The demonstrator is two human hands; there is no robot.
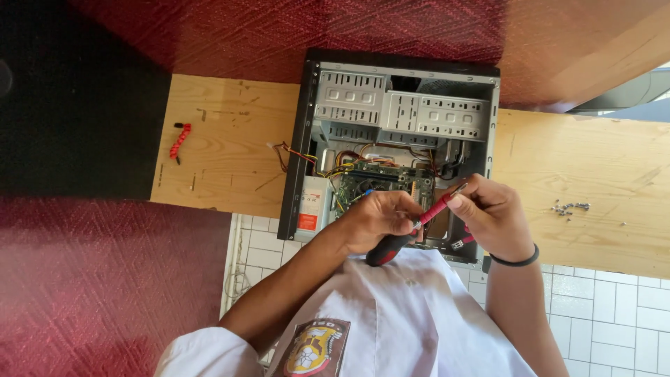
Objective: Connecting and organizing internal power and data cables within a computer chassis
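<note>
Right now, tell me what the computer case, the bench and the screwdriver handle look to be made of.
Computer case: bare sheet metal, dull grey, with stamped slots. Bench: pale unfinished wood, probably plywood, with visible grain and scuffs. Screwdriver: red and black handle, likely plastic or rubber, held in the left hand, its tip at the right hand.

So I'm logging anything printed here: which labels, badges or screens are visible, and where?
Sticker label: on the open computer case's left inner wall, tall rectangle, white above an orange-red band.
Shirt badge: on the white shirt at the bottom edge, shield-shaped, dark with yellow and white.
No screens.
</note>
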